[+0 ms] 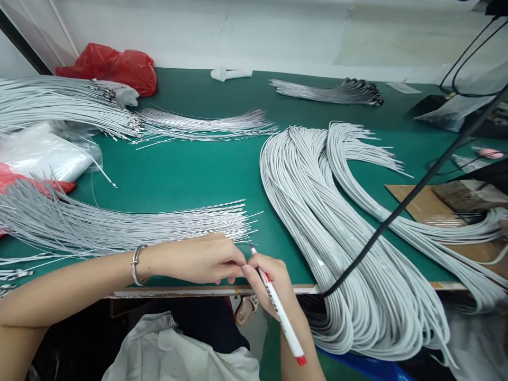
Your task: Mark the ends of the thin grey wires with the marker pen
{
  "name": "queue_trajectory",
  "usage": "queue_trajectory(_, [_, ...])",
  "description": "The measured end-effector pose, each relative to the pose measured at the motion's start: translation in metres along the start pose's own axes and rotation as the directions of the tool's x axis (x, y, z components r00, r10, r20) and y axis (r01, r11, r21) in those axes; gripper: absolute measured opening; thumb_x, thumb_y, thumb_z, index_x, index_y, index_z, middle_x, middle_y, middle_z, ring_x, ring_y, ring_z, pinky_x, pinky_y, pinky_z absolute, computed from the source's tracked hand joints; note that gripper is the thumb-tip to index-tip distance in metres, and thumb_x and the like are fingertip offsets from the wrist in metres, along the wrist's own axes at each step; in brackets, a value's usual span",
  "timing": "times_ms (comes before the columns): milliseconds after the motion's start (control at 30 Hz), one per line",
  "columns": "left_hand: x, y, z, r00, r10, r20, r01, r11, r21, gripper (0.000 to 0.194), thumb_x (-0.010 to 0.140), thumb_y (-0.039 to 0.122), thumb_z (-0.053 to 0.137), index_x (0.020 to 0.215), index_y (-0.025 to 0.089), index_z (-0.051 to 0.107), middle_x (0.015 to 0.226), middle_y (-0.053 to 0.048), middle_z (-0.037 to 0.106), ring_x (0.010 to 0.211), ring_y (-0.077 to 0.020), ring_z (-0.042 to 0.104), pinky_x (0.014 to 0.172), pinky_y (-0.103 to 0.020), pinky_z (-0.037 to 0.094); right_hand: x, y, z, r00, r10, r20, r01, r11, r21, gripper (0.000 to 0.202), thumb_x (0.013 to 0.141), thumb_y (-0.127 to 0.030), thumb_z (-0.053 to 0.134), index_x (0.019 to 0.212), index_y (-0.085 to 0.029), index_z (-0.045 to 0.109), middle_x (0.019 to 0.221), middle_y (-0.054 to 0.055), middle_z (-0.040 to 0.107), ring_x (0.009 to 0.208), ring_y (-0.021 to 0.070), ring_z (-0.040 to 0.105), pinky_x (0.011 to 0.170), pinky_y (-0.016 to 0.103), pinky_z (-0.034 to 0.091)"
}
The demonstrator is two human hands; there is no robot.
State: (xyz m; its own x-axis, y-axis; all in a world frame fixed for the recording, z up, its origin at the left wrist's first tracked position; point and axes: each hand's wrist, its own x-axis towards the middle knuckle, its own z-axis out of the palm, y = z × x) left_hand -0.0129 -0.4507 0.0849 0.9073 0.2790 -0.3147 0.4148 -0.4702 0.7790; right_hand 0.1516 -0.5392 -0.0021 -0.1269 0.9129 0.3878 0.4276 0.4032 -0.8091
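Observation:
My right hand (275, 272) is closed around a white marker pen (283, 317) with red ends, its tip pointing up and away from me. My left hand (210, 257) meets it at the table's front edge, fingertips pinched against the right thumb. Whatever the left fingers grip, if anything, is too small or hidden to make out. Just beyond the left hand lies a spread bundle of thin silver-grey wires (178, 225), their ends fanned towards the right. To the right of both hands, a thick bundle of pale grey cables (317, 211) hangs over the edge.
Cables with metal end fittings (63, 103) lie at the left, by a red plastic bag (115, 66) and a clear bag (47, 153). Thin wires (210, 124) and a dark-tipped bundle (325, 91) lie farther back. A black cord (397, 211) crosses the right side above cardboard (413, 203).

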Motion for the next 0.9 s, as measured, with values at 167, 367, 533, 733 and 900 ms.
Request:
queue_trajectory(167, [-0.001,-0.002,0.001,0.999,-0.044,0.021,0.044,0.999,0.005,0.028,0.090,0.029,0.057,0.066,0.015,0.056,0.051,0.005,0.048,0.047,-0.0074,0.040,0.047,-0.021,0.027,-0.004,0.000,0.005,0.995,0.103,-0.020,-0.099,0.987,0.129,0.038,0.092,-0.027,0.047,0.056,-0.019,0.037,0.050,-0.007,0.029,0.045,0.0059,0.030,0.043,0.020,0.025])
queue_trajectory(367, [-0.003,-0.001,0.011,0.990,0.031,-0.135,0.000,0.974,0.227,0.029,0.095,0.020,0.046,0.068,0.015,0.057,0.055,0.001,0.053,0.054,-0.0107,0.046,0.055,-0.023,0.029,-0.004,0.000,0.005,0.976,0.212,-0.055,-0.205,0.972,0.115,0.038,0.092,-0.032,0.047,0.057,-0.019,0.040,0.049,-0.007,0.028,0.044,0.0059,0.029,0.041,0.019,0.024])
queue_trajectory(533, [0.005,-0.006,0.008,0.996,-0.088,0.014,0.089,0.989,-0.119,0.024,0.091,0.019,0.050,0.071,0.013,0.063,0.063,-0.002,0.064,0.059,-0.0102,0.061,0.056,-0.017,0.040,-0.012,0.006,0.003,0.982,0.161,-0.097,-0.157,0.986,0.049,0.030,0.090,-0.028,0.050,0.063,-0.017,0.055,0.046,-0.006,0.043,0.041,0.0067,0.039,0.042,0.019,0.032])
queue_trajectory(733, [0.009,-0.013,0.003,0.992,-0.111,0.056,0.123,0.930,-0.347,0.023,0.090,0.023,0.052,0.073,0.012,0.065,0.066,-0.002,0.066,0.061,-0.0113,0.065,0.053,-0.015,0.046,-0.036,0.006,0.019,0.932,0.123,-0.342,-0.126,0.992,0.013,0.040,0.093,-0.018,0.042,0.132,-0.020,0.054,0.059,-0.003,0.066,0.050,0.0119,0.059,0.056,0.025,0.051])
queue_trajectory(900, [0.009,-0.010,-0.001,0.988,-0.134,0.077,0.153,0.913,-0.379,0.026,0.092,0.026,0.051,0.075,0.012,0.065,0.070,-0.003,0.067,0.061,-0.0101,0.064,0.053,-0.015,0.047,-0.040,0.002,0.033,0.939,0.009,-0.345,-0.016,1.000,-0.019,0.057,0.090,-0.008,0.048,0.144,-0.024,0.038,0.062,-0.003,0.065,0.052,0.0118,0.060,0.057,0.026,0.051])
